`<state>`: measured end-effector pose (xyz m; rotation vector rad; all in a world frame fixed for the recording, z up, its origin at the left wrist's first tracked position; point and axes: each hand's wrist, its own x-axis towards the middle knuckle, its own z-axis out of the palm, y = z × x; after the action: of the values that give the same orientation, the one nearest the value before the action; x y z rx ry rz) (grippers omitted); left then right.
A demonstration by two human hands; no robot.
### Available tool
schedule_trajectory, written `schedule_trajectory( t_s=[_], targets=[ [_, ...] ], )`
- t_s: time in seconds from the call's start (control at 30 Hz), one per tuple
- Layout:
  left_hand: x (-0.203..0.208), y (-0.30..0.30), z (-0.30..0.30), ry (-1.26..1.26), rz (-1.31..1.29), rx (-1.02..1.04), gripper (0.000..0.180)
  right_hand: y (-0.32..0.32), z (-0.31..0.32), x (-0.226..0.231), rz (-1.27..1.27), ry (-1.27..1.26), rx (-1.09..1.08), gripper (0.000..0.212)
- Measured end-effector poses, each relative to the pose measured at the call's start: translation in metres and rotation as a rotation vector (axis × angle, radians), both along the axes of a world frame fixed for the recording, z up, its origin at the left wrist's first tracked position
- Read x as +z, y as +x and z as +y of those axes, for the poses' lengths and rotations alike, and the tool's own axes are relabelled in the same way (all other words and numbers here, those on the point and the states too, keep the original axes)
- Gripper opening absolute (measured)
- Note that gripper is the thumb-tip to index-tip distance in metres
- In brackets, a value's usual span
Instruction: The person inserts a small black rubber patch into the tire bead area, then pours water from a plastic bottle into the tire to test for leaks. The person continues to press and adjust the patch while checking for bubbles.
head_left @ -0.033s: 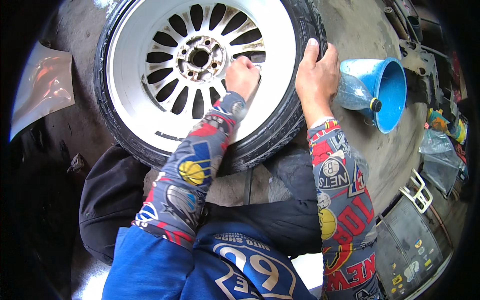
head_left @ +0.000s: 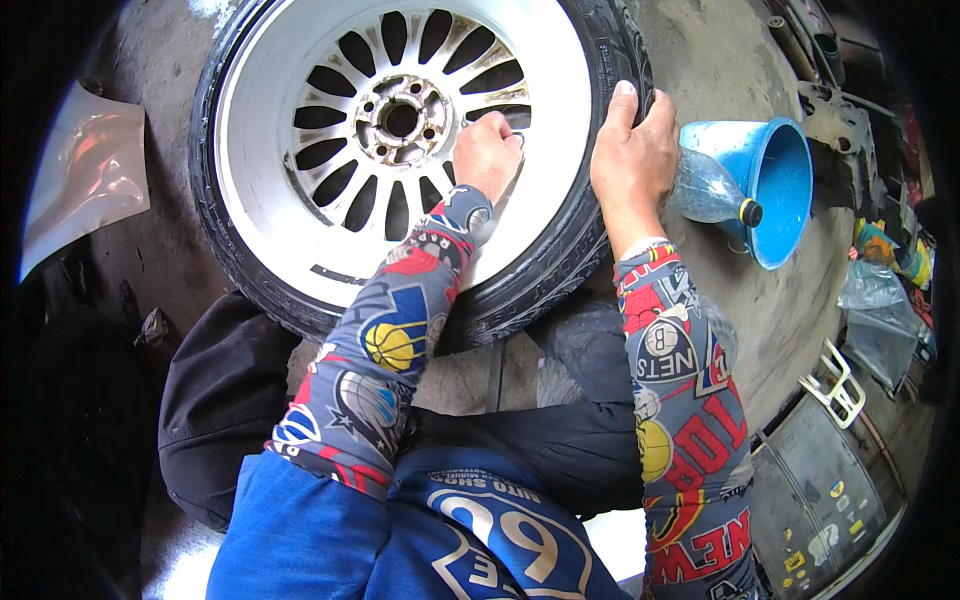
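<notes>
A car wheel, its silvery multi-spoke rim (head_left: pixel 270 190) set inside a black tyre (head_left: pixel 530 305), lies tilted before my knees. The spokes and hub carry brown grime. My left hand (head_left: pixel 487 157) is closed in a fist inside the rim, against the spokes right of the hub. Whatever its fingers hold is hidden beneath the knuckles. On the tyre's right side rests my right hand (head_left: pixel 634 160), thumb along the sidewall and fingers curled around the tread.
Just right of my right hand, a clear plastic bottle (head_left: pixel 708 188) with a dark cap leans beside a blue bucket (head_left: pixel 785 190) lying on its side. A shiny pale panel (head_left: pixel 90 170) is at far left. Metal parts, plastic bags (head_left: pixel 875 300) and a grey stickered panel (head_left: pixel 815 490) line the right.
My left fist has shifted very slightly to the right within the rim. My right hand keeps its place on the tyre.
</notes>
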<state>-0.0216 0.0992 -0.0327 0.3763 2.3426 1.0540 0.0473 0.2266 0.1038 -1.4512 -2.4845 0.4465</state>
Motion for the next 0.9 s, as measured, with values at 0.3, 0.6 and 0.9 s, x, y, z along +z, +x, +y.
schedule_trajectory(
  t_s=[0.3, 0.6, 0.9],
  targets=[
    [0.009, -0.002, 0.006, 0.014, 0.083, -0.161, 0.012, 0.001, 0.001, 0.0, -0.003, -0.012, -0.024, 0.063],
    [0.007, -0.017, 0.004, 0.105, -0.476, -0.051, 0.012, 0.002, 0.0, -0.003, 0.033, 0.006, -0.001, 0.062],
    [-0.008, -0.009, 0.002, -0.027, -0.029, -0.145, 0.018, 0.004, -0.001, -0.004, 0.024, -0.007, -0.011, 0.062]
  ],
)
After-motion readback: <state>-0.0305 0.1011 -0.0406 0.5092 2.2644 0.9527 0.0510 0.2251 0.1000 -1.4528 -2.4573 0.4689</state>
